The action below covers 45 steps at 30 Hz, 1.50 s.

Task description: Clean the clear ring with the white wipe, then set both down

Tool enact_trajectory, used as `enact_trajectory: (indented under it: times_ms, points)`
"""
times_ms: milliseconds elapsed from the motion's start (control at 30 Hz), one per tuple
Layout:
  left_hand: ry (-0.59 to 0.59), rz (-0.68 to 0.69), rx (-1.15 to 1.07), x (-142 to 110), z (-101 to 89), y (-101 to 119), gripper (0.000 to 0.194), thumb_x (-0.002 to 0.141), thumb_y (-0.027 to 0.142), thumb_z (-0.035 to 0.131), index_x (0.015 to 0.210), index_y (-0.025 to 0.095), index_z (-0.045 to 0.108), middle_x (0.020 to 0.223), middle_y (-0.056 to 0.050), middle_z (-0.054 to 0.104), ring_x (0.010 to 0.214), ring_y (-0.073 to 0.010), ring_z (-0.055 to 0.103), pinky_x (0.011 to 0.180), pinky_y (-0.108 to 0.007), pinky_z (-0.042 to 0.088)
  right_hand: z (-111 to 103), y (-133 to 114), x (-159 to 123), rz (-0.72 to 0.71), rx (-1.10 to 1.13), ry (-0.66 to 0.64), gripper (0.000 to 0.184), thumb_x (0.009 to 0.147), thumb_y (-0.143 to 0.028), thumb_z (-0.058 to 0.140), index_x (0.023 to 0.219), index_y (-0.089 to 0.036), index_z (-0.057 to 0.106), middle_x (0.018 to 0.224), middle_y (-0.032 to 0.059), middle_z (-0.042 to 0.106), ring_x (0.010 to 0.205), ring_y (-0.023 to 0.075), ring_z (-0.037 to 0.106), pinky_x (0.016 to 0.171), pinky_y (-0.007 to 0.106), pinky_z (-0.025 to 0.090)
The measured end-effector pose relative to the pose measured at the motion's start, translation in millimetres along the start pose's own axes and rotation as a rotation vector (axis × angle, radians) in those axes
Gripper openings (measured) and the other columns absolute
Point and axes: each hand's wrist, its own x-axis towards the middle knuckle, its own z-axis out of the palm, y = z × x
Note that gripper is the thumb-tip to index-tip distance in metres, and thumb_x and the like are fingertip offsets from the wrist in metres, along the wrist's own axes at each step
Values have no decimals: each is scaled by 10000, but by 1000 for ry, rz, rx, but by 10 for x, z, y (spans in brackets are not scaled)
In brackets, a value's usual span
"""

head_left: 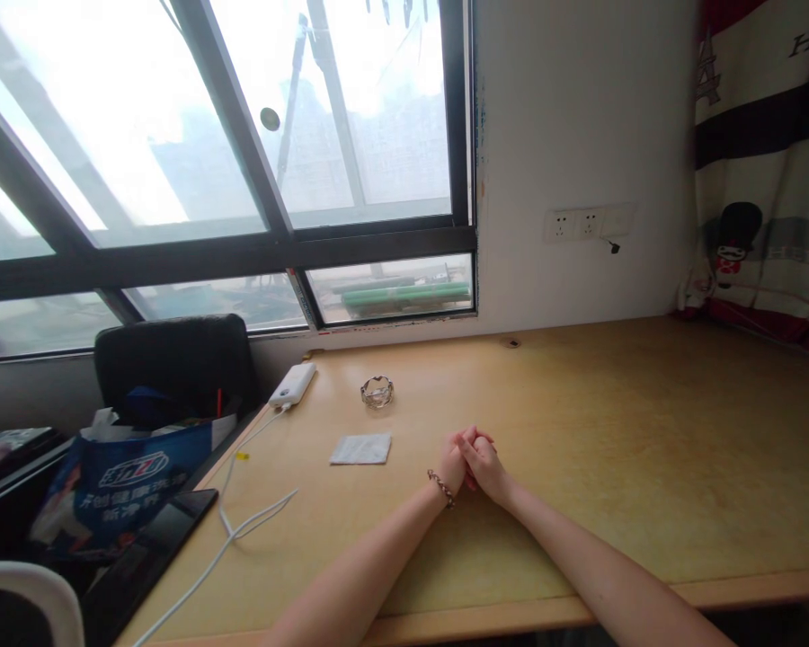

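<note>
On the wooden desk [580, 449], my left hand [451, 464] and my right hand [486, 468] are clasped together, the fingers of each closed round the other. A dark beaded bracelet [441, 488] circles my left wrist. Whether anything lies between the palms is hidden. Left of my hands, apart from them, a folded white tissue or cloth [360, 448] lies flat. Behind it stands a round, shiny, silvery piece with a wavy rim [377, 392], its exact kind unclear.
A white power bank [293, 385] sits at the desk's left edge, its white cable [233, 532] trailing forward. Beyond that edge are a black chair [175, 359] and a blue printed bag [118, 490]. A window [370, 135], wall sockets [575, 224] and a curtain [761, 171] border the desk.
</note>
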Motion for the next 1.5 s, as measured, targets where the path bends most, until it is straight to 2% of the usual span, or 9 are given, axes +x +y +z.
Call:
enact_trajectory:
  times_ms: [300,533,700,833,933,1033,1133,1233,1500]
  points:
    - [16,42,-15,-18,16,8,539,749,561,300,808,113,593,678,-71,612,391,-99,486,267,-180,319,-6,-13,-20,13,-11,1,570,732,-604,353,337,-194,353,261,-31,338,218,66,313,251,189,183]
    - [57,99,148,-38,33,-42,465,775,520,290,777,134,549,624,-32,571,367,-73,436,298,-172,302,-18,2,-27,31,-19,10,522,751,-598,319,417,-199,360,297,-47,343,241,75,333,268,190,229]
    - [93,196,511,-48,-67,122,432,809,450,256,717,141,544,514,-8,511,402,-95,451,395,-209,359,-114,-129,-32,-154,-379,35,547,830,-492,256,396,-183,381,326,-14,388,331,91,410,390,201,289]
    - [237,317,1074,-88,-253,288,326,815,342,301,850,163,572,838,-97,597,823,-194,546,727,-327,422,-203,-260,-16,-329,-713,130,484,848,-403,301,456,-164,452,415,6,479,415,89,431,470,207,268]
    - [513,178,1363,-99,-366,284,425,760,403,397,1097,161,488,1225,-166,407,1186,-348,247,877,-546,263,-217,-275,-2,-354,-821,181,469,854,-380,297,478,-161,472,434,10,497,411,84,398,463,220,226]
    - [640,-58,1450,-61,-442,196,623,704,510,429,1208,145,393,1348,-202,193,1215,-443,20,815,-671,171,-201,-254,1,-369,-879,184,478,852,-383,300,466,-164,476,431,11,499,405,86,375,464,237,199]
    - [634,-152,1413,0,-492,96,677,703,552,398,1230,128,362,1354,-233,143,1198,-471,49,789,-676,186,-185,-251,-4,-372,-906,178,488,847,-399,308,451,-172,482,429,15,505,405,94,372,470,249,187]
    - [590,-120,1357,42,-516,26,634,723,536,382,1202,119,393,1320,-248,224,1165,-455,200,808,-644,216,-185,-269,-11,-352,-905,173,488,846,-403,306,458,-178,499,441,24,520,411,102,375,475,254,188]
    - [186,363,1044,90,-485,-33,322,791,285,390,1068,143,473,1150,-141,453,987,-200,491,836,-309,392,-238,-267,1,-288,-967,204,440,847,-361,304,519,-185,536,506,35,574,443,109,427,491,250,221]
